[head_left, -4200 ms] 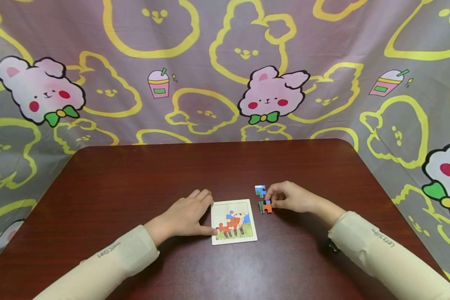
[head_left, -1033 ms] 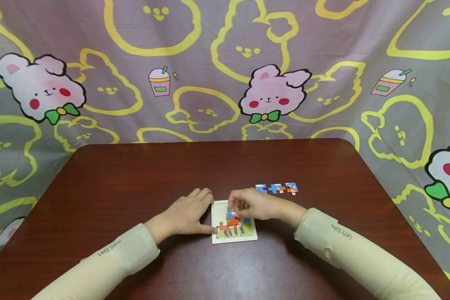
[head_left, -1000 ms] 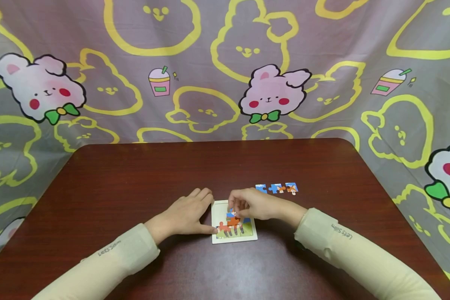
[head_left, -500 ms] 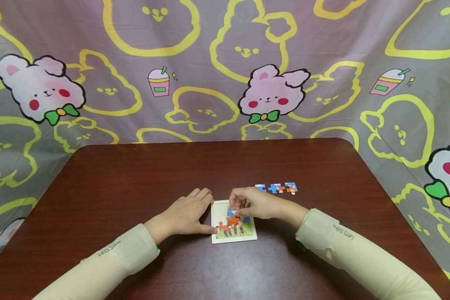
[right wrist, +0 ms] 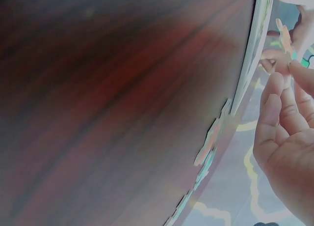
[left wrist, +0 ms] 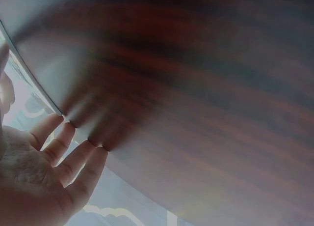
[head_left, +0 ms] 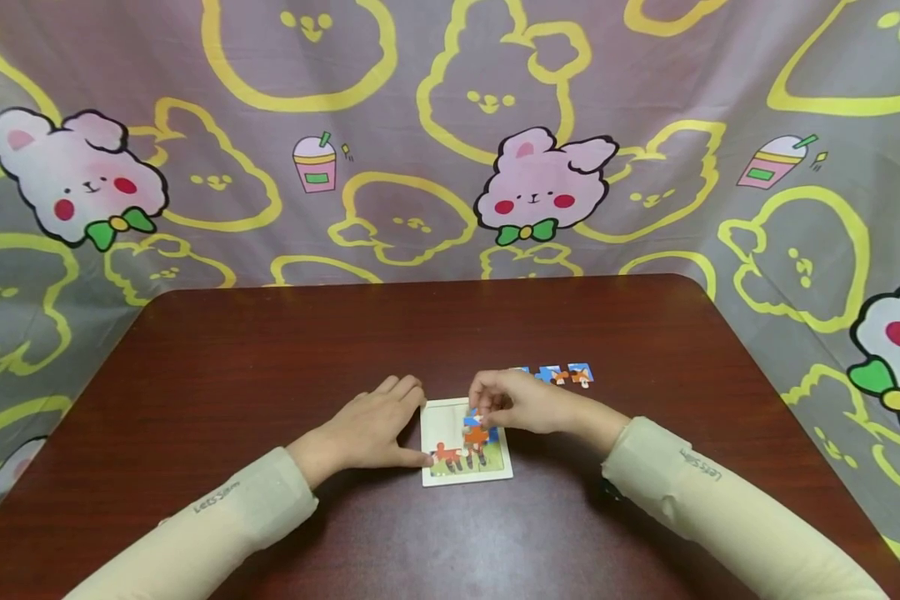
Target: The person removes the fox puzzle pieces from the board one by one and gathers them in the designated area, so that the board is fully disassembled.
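Note:
A shallow square puzzle tray (head_left: 428,481) with a cream frame lies on the table, partly filled with pieces of an animal picture. My left hand (head_left: 371,425) rests at the tray's left edge, fingers extended and spread, thumb at the lower left corner. Over the upper right of the tray, my right hand (head_left: 523,402) pinches an orange and blue jigsaw piece (head_left: 476,432) between thumb and fingers. In the right wrist view that jigsaw piece (right wrist: 285,37) stands raised above the tray. The right fingers hide part of the tray's upper right corner.
Several loose jigsaw pieces (head_left: 581,372) lie in a row behind the right hand, one partly covered by it. The dark wooden table (head_left: 307,333) ends at a patterned curtain (head_left: 390,150) behind and at both sides.
From the loose pieces on the right, my right hand came over the tray. In the last half second it shifted slightly right with the pinched jigsaw piece. The left hand stayed put.

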### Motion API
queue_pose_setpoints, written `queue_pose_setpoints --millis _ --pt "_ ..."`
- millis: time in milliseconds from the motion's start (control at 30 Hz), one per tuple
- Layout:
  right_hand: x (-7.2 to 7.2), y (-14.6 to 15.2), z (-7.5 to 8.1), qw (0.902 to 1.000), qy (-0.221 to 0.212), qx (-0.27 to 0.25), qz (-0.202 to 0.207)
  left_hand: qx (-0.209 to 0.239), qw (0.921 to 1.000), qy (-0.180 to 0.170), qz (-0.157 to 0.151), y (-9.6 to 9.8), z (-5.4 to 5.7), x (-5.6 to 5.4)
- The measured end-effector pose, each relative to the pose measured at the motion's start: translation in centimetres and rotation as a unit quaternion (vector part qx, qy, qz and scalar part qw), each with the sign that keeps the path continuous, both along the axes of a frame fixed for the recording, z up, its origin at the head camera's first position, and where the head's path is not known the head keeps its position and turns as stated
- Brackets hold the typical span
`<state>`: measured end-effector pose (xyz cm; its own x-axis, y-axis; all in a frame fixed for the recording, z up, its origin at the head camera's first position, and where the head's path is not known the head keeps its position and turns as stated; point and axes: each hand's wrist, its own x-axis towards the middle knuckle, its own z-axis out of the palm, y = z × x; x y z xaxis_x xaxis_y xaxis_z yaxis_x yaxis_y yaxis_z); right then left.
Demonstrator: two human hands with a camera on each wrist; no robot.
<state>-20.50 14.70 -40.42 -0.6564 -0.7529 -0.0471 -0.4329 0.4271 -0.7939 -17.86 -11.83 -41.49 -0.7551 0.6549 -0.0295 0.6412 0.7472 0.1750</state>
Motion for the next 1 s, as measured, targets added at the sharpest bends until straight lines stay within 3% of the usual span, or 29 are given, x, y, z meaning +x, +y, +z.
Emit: queue_pose_setpoints --millis 233,500,767,1000 --pt "-0.1 1.0 -0.2 0.9998 0.008 -0.013 -0.009 -0.002 1.0 0.0 0.0 0.0 0.0 0.0" --pt "-0.3 2.4 -0.4 0.9995 -0.013 -0.024 -0.016 -0.003 1.0 -0.008 0.002 0.0 0.1 0.0" --pt "-0.3 4.1 -0.2 0.9991 0.008 -0.022 -0.036 -0.005 1.0 -0.006 0.001 0.0 0.1 0.0" --pt "-0.5 5.9 -0.1 0.9979 0.0 -0.017 -0.063 -0.005 0.9999 -0.01 0.0 0.0 0.2 0.0"
